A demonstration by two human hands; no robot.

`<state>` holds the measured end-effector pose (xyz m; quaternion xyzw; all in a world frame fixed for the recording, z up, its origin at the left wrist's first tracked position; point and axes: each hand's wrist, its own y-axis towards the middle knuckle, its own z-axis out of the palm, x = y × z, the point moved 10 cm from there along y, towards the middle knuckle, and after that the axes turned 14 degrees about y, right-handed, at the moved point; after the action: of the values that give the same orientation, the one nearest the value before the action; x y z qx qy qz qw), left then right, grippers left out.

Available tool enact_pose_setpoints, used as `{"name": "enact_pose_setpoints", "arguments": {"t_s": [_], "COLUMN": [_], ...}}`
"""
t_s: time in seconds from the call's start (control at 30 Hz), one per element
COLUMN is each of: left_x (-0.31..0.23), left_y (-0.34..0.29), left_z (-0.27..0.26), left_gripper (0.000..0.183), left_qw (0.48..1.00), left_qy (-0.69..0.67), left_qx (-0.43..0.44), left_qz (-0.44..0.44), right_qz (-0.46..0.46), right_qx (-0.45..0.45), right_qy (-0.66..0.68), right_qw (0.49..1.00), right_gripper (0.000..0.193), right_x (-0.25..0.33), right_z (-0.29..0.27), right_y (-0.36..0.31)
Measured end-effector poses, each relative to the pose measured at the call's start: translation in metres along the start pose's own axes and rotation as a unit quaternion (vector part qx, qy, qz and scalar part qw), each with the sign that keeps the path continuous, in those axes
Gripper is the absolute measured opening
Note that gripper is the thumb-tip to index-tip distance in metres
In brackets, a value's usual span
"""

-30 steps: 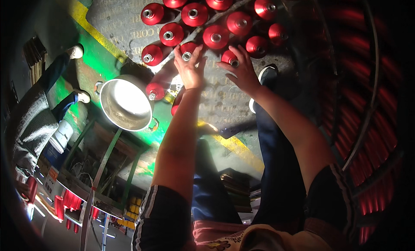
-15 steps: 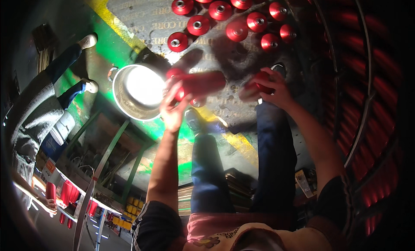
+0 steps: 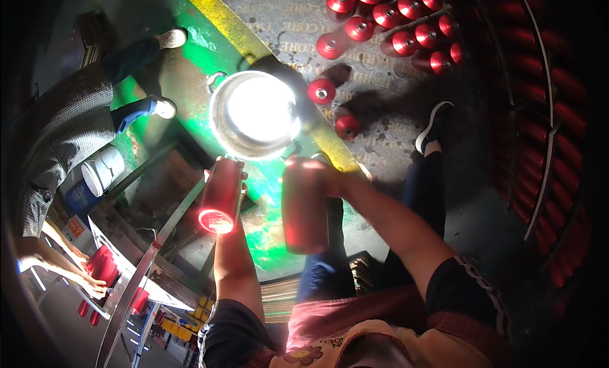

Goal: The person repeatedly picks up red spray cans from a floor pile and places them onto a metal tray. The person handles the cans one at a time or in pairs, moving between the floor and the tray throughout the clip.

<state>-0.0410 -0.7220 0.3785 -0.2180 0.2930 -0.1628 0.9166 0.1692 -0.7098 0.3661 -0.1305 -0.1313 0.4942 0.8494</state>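
Observation:
My left hand (image 3: pixel 243 177) is wrapped round a red metal bottle (image 3: pixel 219 193). The bottle is tilted, its shiny round base toward me. In my right hand (image 3: pixel 327 179) is a second red bottle (image 3: pixel 304 212), blurred by motion, hanging lengthwise toward my body. Both are held just on my side of a round metal pot (image 3: pixel 217 124), whose inside is washed out by glare. Beyond it, several red bottles with domed tops and small necks stand upright on a printed grey sheet (image 3: pixel 285 25); the nearest ones are a bottle (image 3: pixel 321 91) and another bottle (image 3: pixel 347 127).
A curved rack of red bottles (image 3: pixel 552 177) rises on my right. On the left a person (image 3: pixel 76 120) stands, hands on red bottles at a white table (image 3: pixel 136 269). A white bucket (image 3: pixel 104 170) and a green metal frame (image 3: pixel 152 155) are between us. Flat stacked sheets (image 3: pixel 285 298) lie by my legs.
My right hand has come left from beside my right shoe, bringing a bottle. The bottle in my left hand has swung from sideways to pointing toward me. The whole view has shifted.

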Motion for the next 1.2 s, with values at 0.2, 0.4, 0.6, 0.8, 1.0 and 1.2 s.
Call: {"name": "enact_pose_setpoints", "arguments": {"t_s": [0.2, 0.4, 0.6, 0.8, 1.0, 1.2], "left_x": [-0.023, -0.039, -0.023, 0.022, 0.084, 0.2], "left_y": [-0.014, -0.014, -0.018, -0.01, 0.073, 0.205], "left_z": [-0.031, -0.046, -0.037, 0.026, 0.125, 0.242], "left_gripper": [0.054, 0.051, 0.043, 0.068, 0.045, 0.041], "left_qw": [0.971, 0.95, 0.957, 0.991, 0.979, 0.702], "left_qy": [-0.211, -0.253, -0.238, -0.105, 0.187, 0.681], "left_qx": [0.111, 0.18, 0.159, 0.083, -0.075, -0.05], "left_qz": [0.02, 0.022, 0.034, -0.02, 0.037, 0.203], "right_qz": [-0.013, -0.061, -0.057, -0.085, -0.347, -0.419], "right_qx": [0.059, 0.089, 0.082, -0.118, -0.345, -0.356], "right_qy": [-0.056, 0.027, -0.082, 0.038, -0.447, -0.73], "right_qw": [0.997, 0.994, 0.992, 0.989, 0.749, 0.406], "right_gripper": [0.041, 0.021, 0.03, 0.04, 0.037, 0.038], "right_x": [-0.037, -0.023, -0.006, 0.114, 0.291, 0.325], "right_z": [0.062, 0.135, 0.105, -0.023, -0.091, -0.123], "right_y": [0.088, 0.097, 0.062, -0.104, -0.269, -0.255]}}
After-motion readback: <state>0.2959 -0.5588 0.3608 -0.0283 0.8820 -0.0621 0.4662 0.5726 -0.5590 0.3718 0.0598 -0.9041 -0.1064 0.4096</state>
